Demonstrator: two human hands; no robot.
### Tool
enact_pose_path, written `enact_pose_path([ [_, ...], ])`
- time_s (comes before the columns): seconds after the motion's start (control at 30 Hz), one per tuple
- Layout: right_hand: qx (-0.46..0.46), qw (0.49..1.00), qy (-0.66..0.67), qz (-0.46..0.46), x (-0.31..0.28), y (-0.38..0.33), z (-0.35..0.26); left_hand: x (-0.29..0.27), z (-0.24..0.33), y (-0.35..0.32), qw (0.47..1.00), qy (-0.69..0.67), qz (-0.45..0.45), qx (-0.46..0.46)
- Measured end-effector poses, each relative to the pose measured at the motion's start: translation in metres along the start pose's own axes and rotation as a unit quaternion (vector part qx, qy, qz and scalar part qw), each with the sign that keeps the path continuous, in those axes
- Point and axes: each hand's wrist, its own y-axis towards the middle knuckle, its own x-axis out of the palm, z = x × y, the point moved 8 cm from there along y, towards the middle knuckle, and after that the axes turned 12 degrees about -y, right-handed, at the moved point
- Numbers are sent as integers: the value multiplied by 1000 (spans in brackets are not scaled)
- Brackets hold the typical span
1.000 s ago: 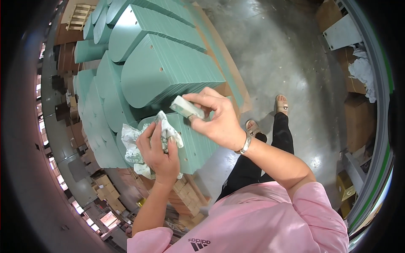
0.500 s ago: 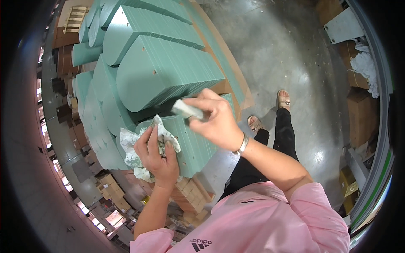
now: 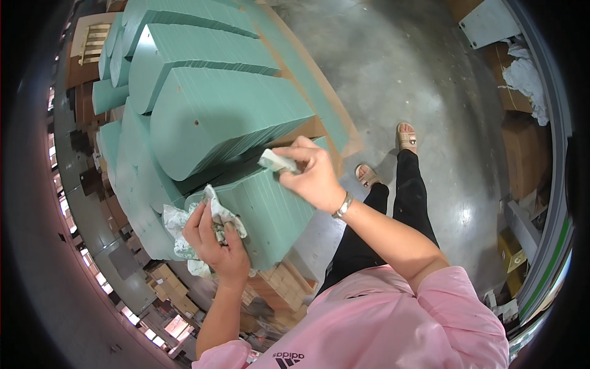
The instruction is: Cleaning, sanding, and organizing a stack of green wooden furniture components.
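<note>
Head view: a small pale block [image 3: 276,162] is pinched by the right hand [image 3: 310,175]; a soft, crumpled rag [image 3: 184,224], easily bunched anywhere, is gripped by the left hand [image 3: 215,240].

One wide fisheye view from the person's head looks steeply down, close over both hands [image 3: 270,209] and the green panel stacks [image 3: 227,117], with the concrete floor [image 3: 405,67] bending outward.

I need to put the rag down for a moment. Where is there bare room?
Free: the top of the green stack between the left hand and right hand; the floor right of the stacks. Crowded: the boxes at far right.
</note>
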Motion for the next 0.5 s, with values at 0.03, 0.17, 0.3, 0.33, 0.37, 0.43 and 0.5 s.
enact_pose_path([
  [0.03, 6, 1000, -7, 15, -5, 3, 17, 2, 0, 0, 1000, 1, -6, -5],
  [0.17, 71, 996, -47, 28, -14, 13, 78, 2, 3, 1, 1000, 1, -13, -10],
  [0.3, 117, 989, -80, 33, -24, 25, 132, 2, -1, -1, 1000, 2, -20, 1],
  [0.33, 118, 989, -80, 34, -26, 28, 142, 2, -2, -1, 1000, 1, -22, 0],
  [0.37, 122, 989, -80, 39, -28, 30, 152, 2, -2, -2, 1000, -1, -21, -3],
  [0.43, 144, 986, -68, 45, -33, 34, 174, 1, -5, -3, 1000, 2, -18, -6],
  [0.5, 153, 986, -48, 51, -34, 37, 193, 2, -6, -3, 1000, 3, -18, -7],
])
